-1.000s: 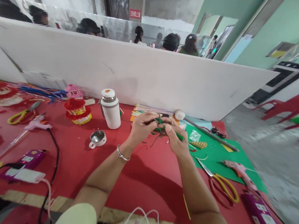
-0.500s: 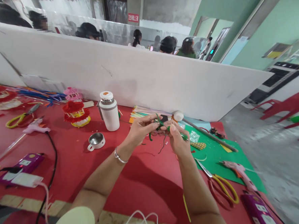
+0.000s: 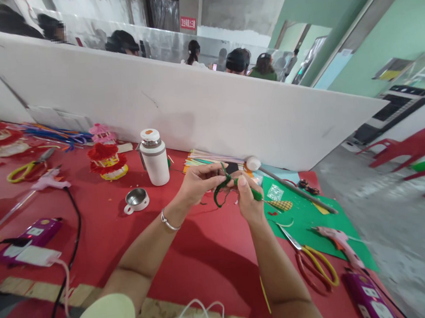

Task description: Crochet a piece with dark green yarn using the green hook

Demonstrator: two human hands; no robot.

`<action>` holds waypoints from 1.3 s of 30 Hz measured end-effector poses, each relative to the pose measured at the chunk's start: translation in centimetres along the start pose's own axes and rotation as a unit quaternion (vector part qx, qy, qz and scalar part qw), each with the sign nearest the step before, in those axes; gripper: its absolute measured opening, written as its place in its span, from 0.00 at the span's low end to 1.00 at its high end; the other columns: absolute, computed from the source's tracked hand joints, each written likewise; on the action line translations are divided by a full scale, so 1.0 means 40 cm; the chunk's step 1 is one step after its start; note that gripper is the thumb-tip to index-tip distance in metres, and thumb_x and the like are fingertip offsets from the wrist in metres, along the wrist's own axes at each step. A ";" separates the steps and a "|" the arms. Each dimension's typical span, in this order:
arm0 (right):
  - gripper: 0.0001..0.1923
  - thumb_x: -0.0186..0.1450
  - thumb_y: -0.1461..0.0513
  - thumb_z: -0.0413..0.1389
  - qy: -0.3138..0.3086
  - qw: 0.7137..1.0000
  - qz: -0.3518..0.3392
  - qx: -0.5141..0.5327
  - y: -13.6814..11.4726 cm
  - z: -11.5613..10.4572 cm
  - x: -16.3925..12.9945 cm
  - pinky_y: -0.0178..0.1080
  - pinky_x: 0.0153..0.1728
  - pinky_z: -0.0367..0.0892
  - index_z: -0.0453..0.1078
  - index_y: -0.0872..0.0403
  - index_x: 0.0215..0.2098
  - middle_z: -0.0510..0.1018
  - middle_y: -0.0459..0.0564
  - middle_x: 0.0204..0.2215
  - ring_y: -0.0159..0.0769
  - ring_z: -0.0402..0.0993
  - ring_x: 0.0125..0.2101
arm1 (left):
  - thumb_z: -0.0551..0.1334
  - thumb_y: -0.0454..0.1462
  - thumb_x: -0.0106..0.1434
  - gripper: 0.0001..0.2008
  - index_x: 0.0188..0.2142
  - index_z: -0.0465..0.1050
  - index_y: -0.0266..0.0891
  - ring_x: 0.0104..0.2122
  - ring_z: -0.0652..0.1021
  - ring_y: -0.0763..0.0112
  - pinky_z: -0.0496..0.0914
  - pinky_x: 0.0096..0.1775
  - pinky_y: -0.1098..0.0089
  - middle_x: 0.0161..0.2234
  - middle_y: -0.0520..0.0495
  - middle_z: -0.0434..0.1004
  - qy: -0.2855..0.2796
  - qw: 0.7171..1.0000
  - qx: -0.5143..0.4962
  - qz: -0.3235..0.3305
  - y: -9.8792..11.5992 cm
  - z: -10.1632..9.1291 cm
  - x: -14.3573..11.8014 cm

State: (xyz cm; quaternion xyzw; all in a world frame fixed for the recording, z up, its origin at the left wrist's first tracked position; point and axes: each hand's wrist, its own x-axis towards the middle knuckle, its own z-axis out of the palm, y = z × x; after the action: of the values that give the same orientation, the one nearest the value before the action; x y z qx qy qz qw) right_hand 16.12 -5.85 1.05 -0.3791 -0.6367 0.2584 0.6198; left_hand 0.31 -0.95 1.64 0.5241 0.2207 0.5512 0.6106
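Note:
Above the red table (image 3: 204, 255), both hands are close together at a small green piece of work. My left hand (image 3: 198, 183) is closed, thumb and fingers pinching a green pipe cleaner (image 3: 218, 199) whose loose end curls downward. A short tip of it sticks up above the fingers. My right hand (image 3: 249, 200) is closed on a green rod-like piece (image 3: 257, 194) that shows past its thumb; its exact kind is unclear. Where the green parts meet between the hands, fingers hide the detail.
A white thermos (image 3: 155, 157) and steel-lined cup (image 3: 136, 199) stand left. Scissors (image 3: 314, 268), a glue gun (image 3: 342, 244) and a purple power strip (image 3: 368, 293) lie right, near a green sheet (image 3: 350, 232). A white partition (image 3: 195, 112) runs behind.
The loose green pipe cleaner end now hangs in a wider curl below my hands. My right hand has shifted slightly left and turned, showing the green rod-like piece more lengthwise.

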 end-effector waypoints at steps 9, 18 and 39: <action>0.21 0.74 0.49 0.51 0.043 0.997 -0.002 -0.062 -0.001 0.012 -0.007 0.42 0.39 0.74 0.77 0.50 0.33 0.74 0.53 0.48 0.41 0.73 0.45 | 0.73 0.36 0.55 0.06 0.34 0.83 0.39 0.29 0.74 0.74 0.70 0.33 0.71 0.31 0.49 0.80 0.112 0.976 0.144 0.121 -0.001 0.021 -0.010; 0.22 0.73 0.44 0.47 0.097 0.995 -0.024 -0.025 0.041 0.071 -0.032 0.45 0.44 0.76 0.74 0.49 0.37 0.71 0.56 0.50 0.45 0.71 0.52 | 0.74 0.40 0.54 0.11 0.35 0.82 0.39 0.23 0.70 0.78 0.65 0.24 0.75 0.27 0.53 0.76 0.121 0.992 -0.036 0.010 -0.024 0.062 -0.023; 0.12 0.72 0.55 0.57 -0.177 0.967 -0.150 -0.103 0.018 -0.097 0.035 0.49 0.53 0.77 0.80 0.46 0.50 0.83 0.53 0.51 0.44 0.80 0.50 | 0.77 0.35 0.46 0.16 0.37 0.86 0.34 0.18 0.67 0.83 0.56 0.20 0.77 0.24 0.49 0.77 -0.054 0.982 -0.063 -0.169 0.045 -0.062 0.014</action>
State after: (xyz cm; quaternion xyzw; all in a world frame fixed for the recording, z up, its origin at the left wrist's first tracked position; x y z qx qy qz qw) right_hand 20.15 -4.86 1.70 -0.2892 -0.8087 0.1586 0.4870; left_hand -2.42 0.26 2.52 0.4688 0.2374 0.4242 0.7376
